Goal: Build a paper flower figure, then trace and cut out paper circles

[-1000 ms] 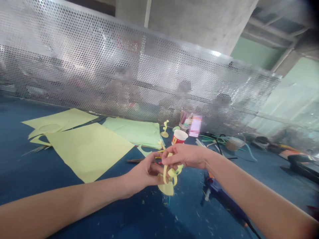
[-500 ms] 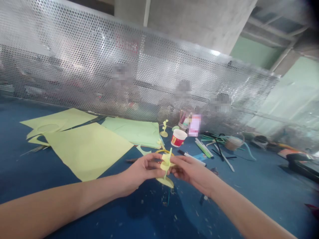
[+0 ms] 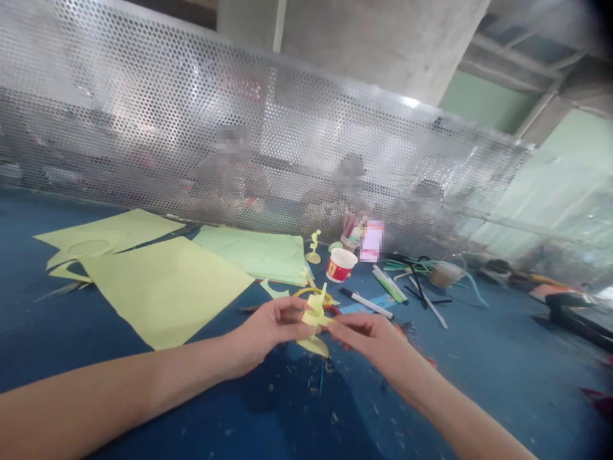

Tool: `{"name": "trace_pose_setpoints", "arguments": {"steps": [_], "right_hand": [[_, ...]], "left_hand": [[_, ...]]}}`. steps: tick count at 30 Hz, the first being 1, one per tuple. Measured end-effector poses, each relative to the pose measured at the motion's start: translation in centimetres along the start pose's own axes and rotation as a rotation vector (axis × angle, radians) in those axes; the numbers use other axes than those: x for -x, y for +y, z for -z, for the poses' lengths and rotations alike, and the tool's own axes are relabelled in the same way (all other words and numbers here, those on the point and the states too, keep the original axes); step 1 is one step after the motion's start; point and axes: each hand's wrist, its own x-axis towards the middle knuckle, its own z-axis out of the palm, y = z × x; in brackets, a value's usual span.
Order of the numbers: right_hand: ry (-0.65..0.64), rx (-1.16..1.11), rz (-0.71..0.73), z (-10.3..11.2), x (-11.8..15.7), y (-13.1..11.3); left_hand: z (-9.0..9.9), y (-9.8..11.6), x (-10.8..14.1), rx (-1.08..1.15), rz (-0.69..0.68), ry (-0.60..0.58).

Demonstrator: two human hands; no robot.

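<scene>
In the middle of the head view is a small yellow paper model (image 3: 315, 313), with a curled strip around an upright stem and a round base (image 3: 313, 347) below. My left hand (image 3: 265, 329) grips the stem and curl from the left, fingers closed. From the right, my right hand (image 3: 366, 333) pinches the side of the curled strip between thumb and fingertips. The tips of some fingers are hidden. Just behind the hands lies a yellow tape ring (image 3: 311, 292), partly covered by the model. A similar paper model (image 3: 313, 249) stands farther back.
Yellow sheets (image 3: 167, 287) and green sheets (image 3: 253, 252) lie at left. Behind the hands are a red-and-white paper cup (image 3: 341, 265), a black-capped marker (image 3: 366, 303) and green pens (image 3: 389, 284). Pipe cleaners (image 3: 424, 291) lie right. A perforated metal screen (image 3: 158, 128) borders the blue table (image 3: 454, 396).
My right hand has shifted slightly down, its fingertips now lower, at the curl's side. My left hand still holds the model. The whole view has shifted a little.
</scene>
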Motion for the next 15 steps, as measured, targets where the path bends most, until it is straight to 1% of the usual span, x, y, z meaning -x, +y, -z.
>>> {"name": "trace_pose_setpoints", "arguments": {"steps": [3, 7, 9, 12, 15], "right_hand": [[0.021, 0.031, 0.042, -0.19, 0.04, 0.41], [-0.004, 0.099, 0.088, -0.58, 0.02, 0.64], [0.002, 0.16, 0.106, -0.71, 0.08, 0.59], [0.059, 0.266, 0.19, -0.77, 0.18, 0.52], [0.116, 0.278, 0.252, -0.78, 0.17, 0.63]], "left_hand": [[0.07, -0.1, -0.09, 0.003, -0.013, 0.001], [0.1, -0.17, -0.11, -0.012, -0.008, 0.036], [0.09, -0.16, -0.1, -0.009, -0.002, 0.046], [0.08, -0.08, -0.05, -0.019, -0.013, 0.027], [0.07, 0.04, 0.04, -0.025, -0.008, 0.013]]}}
